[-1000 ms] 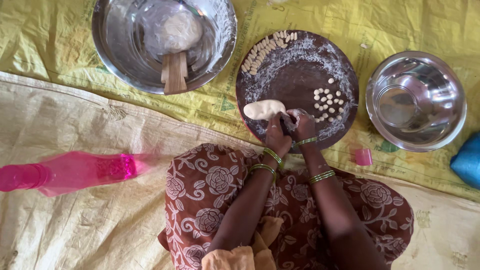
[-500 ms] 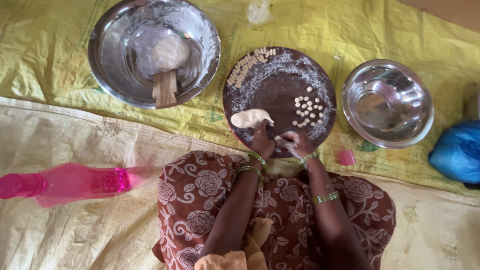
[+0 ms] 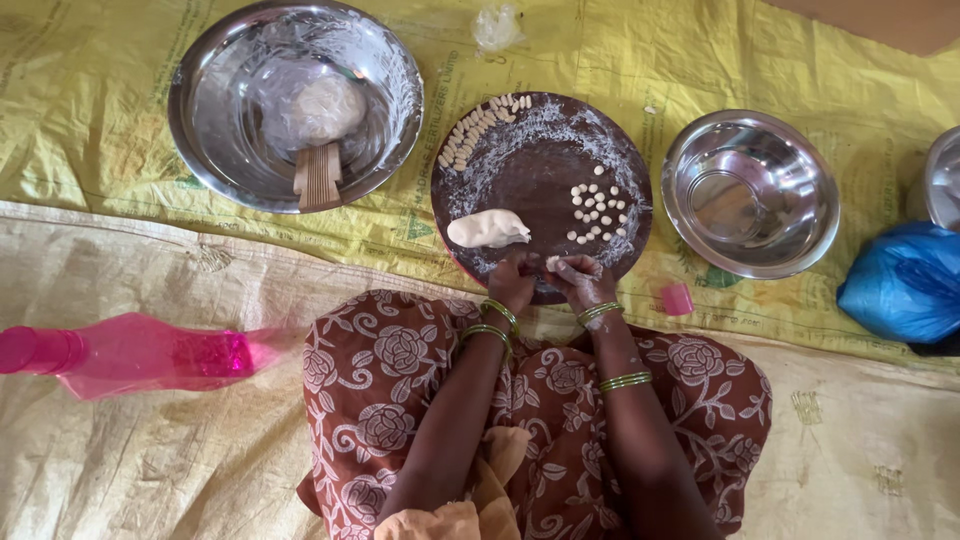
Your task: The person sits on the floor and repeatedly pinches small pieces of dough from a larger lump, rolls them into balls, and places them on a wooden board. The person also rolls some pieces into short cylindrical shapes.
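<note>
Since a second earlier, I saw both hands drawn back from the middle of the round dark board to its near edge, at lower centre of the frame, leaving the dough lump lying alone on the board's left side. By my reading, a fresh bit had been pinched off and was being shaped. My left hand and right hand met fingertip to fingertip, each grip nearly closed around a small pale dough piece held between them. Small dough balls sat clustered at the board's right, and a row of shaped pieces curved along its upper left rim. A large steel bowl stood upper left, an empty steel bowl right.
</note>
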